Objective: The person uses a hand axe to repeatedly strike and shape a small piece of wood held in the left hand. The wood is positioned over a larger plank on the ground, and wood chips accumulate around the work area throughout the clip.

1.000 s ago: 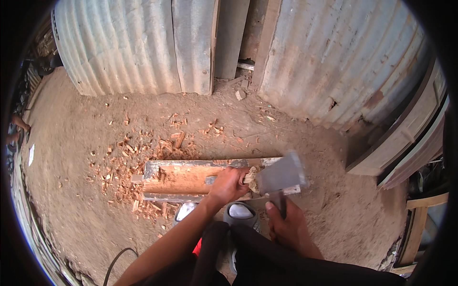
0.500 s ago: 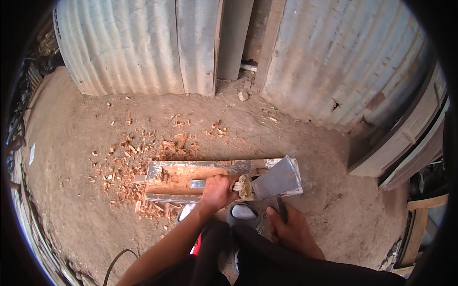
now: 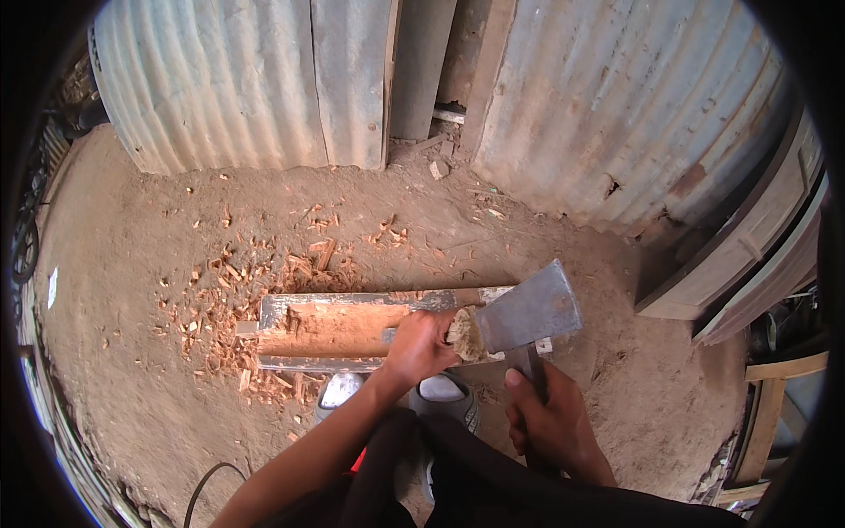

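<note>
My left hand (image 3: pixel 421 343) is closed around a chisel, its metal blade (image 3: pixel 388 335) showing left of my fingers and its battered, splintered handle end (image 3: pixel 466 333) to their right. The chisel is over a long hollowed wooden piece (image 3: pixel 326 327) with flaking grey, weathered edges, lying crosswise in front of my feet. My right hand (image 3: pixel 546 414) grips the dark handle of an axe; its broad steel head (image 3: pixel 530 304) is held flat just right of the chisel's handle end, over the right part of the wood.
Wood chips (image 3: pixel 224 343) are scattered on the dirt ground (image 3: pixel 141 378) around the piece. Corrugated metal sheets (image 3: pixel 598 106) stand behind. Curved boards (image 3: pixel 731 255) lean at the right, above a wooden frame (image 3: pixel 766 422). A dark cable (image 3: pixel 211 475) is at lower left. My sandalled feet (image 3: pixel 440 392) are close to the wood.
Since half a second ago the axe has lifted away to the upper right, with my right hand. My left hand with the chisel has shifted slightly right, and less of the blade shows.
</note>
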Demonstrator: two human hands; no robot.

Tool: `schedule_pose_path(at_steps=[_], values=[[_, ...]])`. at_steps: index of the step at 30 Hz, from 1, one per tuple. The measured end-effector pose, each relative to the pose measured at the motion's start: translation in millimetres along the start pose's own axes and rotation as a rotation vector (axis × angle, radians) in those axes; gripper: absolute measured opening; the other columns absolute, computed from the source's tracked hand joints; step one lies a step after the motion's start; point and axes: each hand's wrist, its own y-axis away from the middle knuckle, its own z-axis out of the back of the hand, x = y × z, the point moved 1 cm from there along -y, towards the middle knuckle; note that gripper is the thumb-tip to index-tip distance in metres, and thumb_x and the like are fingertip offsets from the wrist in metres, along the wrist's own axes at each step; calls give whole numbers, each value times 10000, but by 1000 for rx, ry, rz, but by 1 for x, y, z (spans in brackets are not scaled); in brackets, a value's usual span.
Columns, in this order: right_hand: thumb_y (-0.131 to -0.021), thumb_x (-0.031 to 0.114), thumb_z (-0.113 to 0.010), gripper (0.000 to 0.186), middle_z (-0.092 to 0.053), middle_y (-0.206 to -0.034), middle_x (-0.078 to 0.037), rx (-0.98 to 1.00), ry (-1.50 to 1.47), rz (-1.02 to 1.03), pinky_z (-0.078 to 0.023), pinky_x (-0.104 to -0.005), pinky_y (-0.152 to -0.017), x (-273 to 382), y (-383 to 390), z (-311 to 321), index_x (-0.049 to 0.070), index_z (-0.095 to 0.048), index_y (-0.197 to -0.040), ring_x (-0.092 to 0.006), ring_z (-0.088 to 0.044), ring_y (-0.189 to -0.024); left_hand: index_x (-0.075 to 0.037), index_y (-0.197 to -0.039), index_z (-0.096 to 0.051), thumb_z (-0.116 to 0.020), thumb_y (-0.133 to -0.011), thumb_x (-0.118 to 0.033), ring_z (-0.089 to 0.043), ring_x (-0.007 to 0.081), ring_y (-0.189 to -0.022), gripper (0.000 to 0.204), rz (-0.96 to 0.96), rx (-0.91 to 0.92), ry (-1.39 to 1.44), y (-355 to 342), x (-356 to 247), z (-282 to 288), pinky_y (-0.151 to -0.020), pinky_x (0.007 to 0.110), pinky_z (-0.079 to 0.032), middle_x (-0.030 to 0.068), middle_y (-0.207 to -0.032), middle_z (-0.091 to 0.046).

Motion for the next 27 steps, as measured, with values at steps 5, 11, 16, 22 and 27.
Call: schedule_pose_path(at_steps=[5,11,16,22,27], values=[[-1064,287,-599,273,-571,-689,-28,40,21,8,-461,-309,-478,0,0,-1,17,-573,-1031,-118,-558,-524,-2,-941,-667,-724,-679,-101,-665,473,-817,285,65,49,-24,-6,10,-15,-714,523,-537,261,-807,-674],[-1011,436,-632,479,-712,-962,-316,-44,323,63,-538,-546,-821,-17,-11,-5,-12,-630,-1180,-518,-685,-962,-31,-952,-681,-728,-696,-113,-667,467,-808,273,50,35,42,-7,10,-19,-714,533,-539,252,-798,-675],[-1012,443,-620,503,-711,-981,-335,-83,265,125,-531,-549,-849,-23,-14,-8,-27,-620,-1194,-540,-671,-1005,-49,-948,-691,-732,-714,-119,-656,473,-805,247,78,1,-3,-5,15,-21,-705,529,-538,249,-804,-673],[-1067,275,-585,266,-566,-655,-41,-45,64,101,-447,-331,-451,-2,-17,-6,19,-566,-994,-127,-551,-500,-45,-917,-681,-695,-713,-83,-631,483,-786,208,116,-160,-38,-6,23,-15,-662,514,-523,259,-768,-638],[-1077,289,-578,288,-551,-664,-34,-89,110,201,-449,-318,-436,-27,-34,-9,17,-543,-989,-126,-542,-482,-29,-911,-650,-666,-701,-62,-618,492,-760,213,142,-132,12,-12,11,-14,-648,524,-509,255,-740,-624]])
